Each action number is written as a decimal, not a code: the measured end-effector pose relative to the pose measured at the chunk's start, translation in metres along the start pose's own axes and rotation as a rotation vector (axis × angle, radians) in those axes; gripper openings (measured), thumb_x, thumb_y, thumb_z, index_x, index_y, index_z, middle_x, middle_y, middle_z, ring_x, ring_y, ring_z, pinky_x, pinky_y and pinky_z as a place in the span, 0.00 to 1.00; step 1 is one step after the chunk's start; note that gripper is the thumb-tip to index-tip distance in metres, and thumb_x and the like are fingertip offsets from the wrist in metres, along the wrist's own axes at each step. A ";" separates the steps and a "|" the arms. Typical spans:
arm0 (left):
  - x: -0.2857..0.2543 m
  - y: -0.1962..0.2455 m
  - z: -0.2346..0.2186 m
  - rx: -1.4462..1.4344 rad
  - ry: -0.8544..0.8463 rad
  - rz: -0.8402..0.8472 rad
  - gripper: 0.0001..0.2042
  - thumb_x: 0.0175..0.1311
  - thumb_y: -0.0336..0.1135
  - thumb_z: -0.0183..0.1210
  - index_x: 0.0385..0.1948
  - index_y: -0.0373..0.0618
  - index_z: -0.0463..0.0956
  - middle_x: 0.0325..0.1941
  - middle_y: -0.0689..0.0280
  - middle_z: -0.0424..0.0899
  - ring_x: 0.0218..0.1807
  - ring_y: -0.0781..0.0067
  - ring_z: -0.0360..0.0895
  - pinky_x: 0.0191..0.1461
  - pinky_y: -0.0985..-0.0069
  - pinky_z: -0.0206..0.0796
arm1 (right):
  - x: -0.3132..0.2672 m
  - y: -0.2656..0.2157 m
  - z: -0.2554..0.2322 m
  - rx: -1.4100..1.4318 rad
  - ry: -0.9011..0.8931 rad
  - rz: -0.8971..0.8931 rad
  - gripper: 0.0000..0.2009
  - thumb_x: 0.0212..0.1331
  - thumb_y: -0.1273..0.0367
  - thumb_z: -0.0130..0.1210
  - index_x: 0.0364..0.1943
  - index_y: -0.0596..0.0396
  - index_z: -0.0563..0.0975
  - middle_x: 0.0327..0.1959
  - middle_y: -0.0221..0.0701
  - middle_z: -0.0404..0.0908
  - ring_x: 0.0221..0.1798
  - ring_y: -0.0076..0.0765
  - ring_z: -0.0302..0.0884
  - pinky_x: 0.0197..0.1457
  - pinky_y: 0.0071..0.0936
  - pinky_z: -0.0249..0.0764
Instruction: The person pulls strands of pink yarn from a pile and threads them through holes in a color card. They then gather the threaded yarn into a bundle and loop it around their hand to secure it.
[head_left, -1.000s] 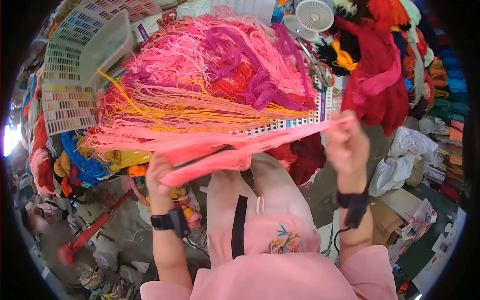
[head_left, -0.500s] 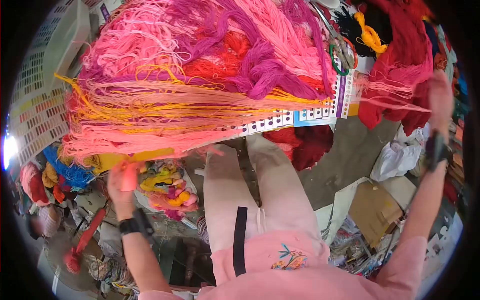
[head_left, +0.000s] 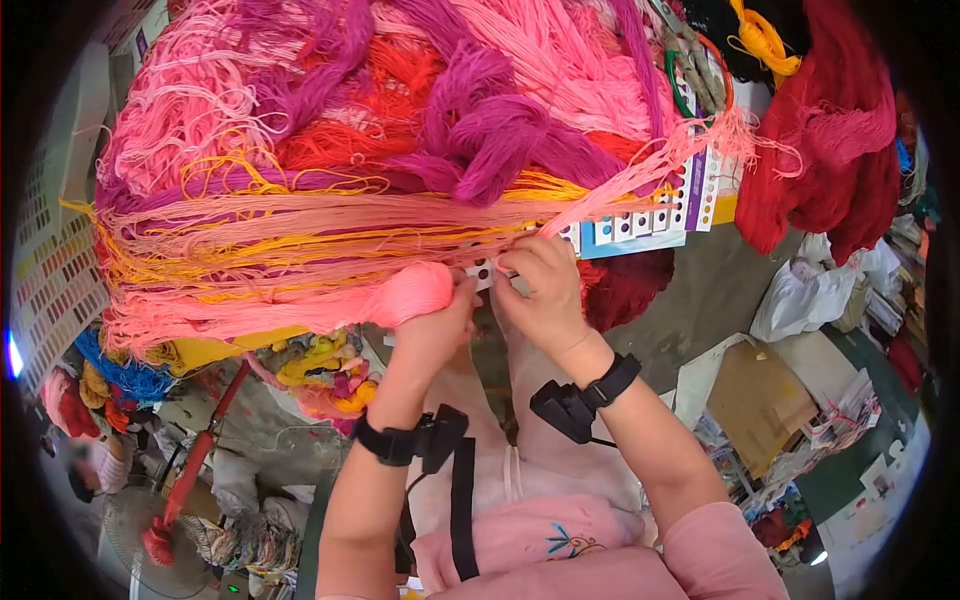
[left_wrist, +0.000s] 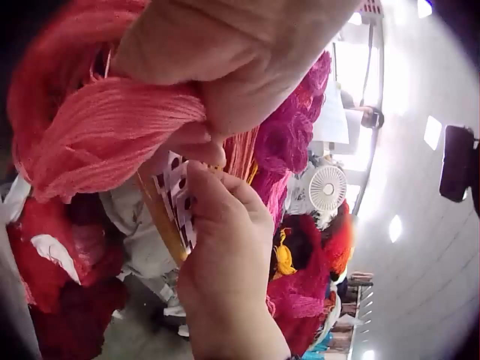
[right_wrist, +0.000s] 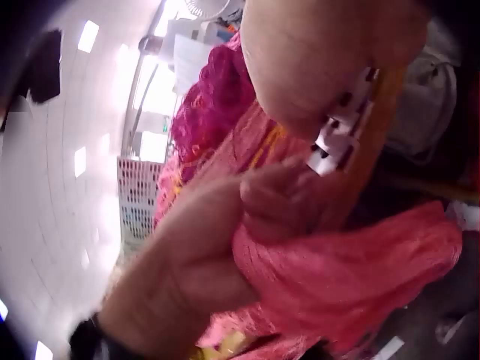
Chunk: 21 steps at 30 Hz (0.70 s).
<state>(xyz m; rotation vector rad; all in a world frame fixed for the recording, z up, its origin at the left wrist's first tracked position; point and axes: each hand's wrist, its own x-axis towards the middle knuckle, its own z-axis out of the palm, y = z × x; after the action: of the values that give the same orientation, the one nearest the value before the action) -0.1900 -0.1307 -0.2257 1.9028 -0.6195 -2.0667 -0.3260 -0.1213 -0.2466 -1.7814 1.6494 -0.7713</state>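
Observation:
My left hand (head_left: 437, 325) grips a looped coral-pink skein (head_left: 412, 293); in the left wrist view the skein (left_wrist: 112, 135) bulges out of the curled fingers. Close to its right, my right hand (head_left: 545, 290) has thumb and forefinger together at a thin pink strand. From there a lighter pink bundle (head_left: 640, 178) runs up and right across the table. Long peach and yellow strands (head_left: 330, 230) lie just beyond both hands. The right wrist view shows the skein (right_wrist: 352, 270) hanging from the left hand (right_wrist: 270, 202).
A heap of pink, purple and red yarn (head_left: 480, 120) covers the table. Punched sample cards (head_left: 635, 228) lie at the near edge. Scissors (head_left: 690, 75) and dark red yarn (head_left: 825, 150) are at the right. A fan (head_left: 150, 535) stands lower left.
Both hands have come from far apart to close together in the middle. The left-hand skein is now bunched over the fist, and a pink bundle now stretches across the cards on the right.

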 end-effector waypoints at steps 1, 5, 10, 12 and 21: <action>-0.001 -0.004 -0.002 0.008 0.044 0.071 0.06 0.57 0.33 0.44 0.25 0.42 0.67 0.14 0.71 0.67 0.12 0.84 0.61 0.15 0.86 0.53 | -0.003 0.000 0.000 0.004 0.001 0.009 0.09 0.33 0.76 0.54 0.25 0.55 0.72 0.28 0.31 0.69 0.33 0.38 0.65 0.35 0.30 0.60; 0.005 -0.010 -0.011 -0.044 -0.072 0.058 0.06 0.58 0.33 0.44 0.25 0.42 0.67 0.13 0.71 0.67 0.13 0.84 0.61 0.16 0.86 0.53 | -0.010 -0.013 0.003 -0.020 -0.033 -0.069 0.13 0.33 0.75 0.53 0.30 0.56 0.72 0.30 0.33 0.69 0.34 0.39 0.65 0.38 0.32 0.60; 0.010 -0.015 -0.005 -0.226 -0.135 0.053 0.06 0.57 0.32 0.44 0.26 0.42 0.68 0.13 0.71 0.66 0.15 0.84 0.62 0.18 0.86 0.53 | -0.013 -0.002 0.003 0.039 -0.048 -0.127 0.12 0.33 0.74 0.51 0.29 0.57 0.72 0.30 0.34 0.69 0.34 0.41 0.66 0.38 0.33 0.62; 0.011 -0.015 -0.005 -0.127 -0.119 0.060 0.05 0.56 0.31 0.45 0.25 0.42 0.68 0.13 0.71 0.66 0.15 0.84 0.62 0.18 0.86 0.52 | -0.011 0.003 0.004 0.155 -0.049 -0.082 0.11 0.33 0.74 0.50 0.28 0.57 0.72 0.29 0.34 0.69 0.33 0.41 0.66 0.38 0.32 0.62; -0.004 -0.003 -0.037 -0.260 -0.035 0.084 0.06 0.53 0.31 0.50 0.19 0.42 0.69 0.16 0.72 0.67 0.14 0.86 0.58 0.18 0.90 0.49 | -0.010 0.001 -0.001 0.129 -0.122 0.005 0.12 0.33 0.80 0.48 0.28 0.55 0.74 0.29 0.32 0.70 0.31 0.37 0.67 0.34 0.29 0.62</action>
<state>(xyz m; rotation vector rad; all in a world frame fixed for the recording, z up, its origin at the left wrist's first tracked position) -0.1526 -0.1313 -0.2255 1.6707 -0.4066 -2.0207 -0.3278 -0.1117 -0.2470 -1.6991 1.4902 -0.7352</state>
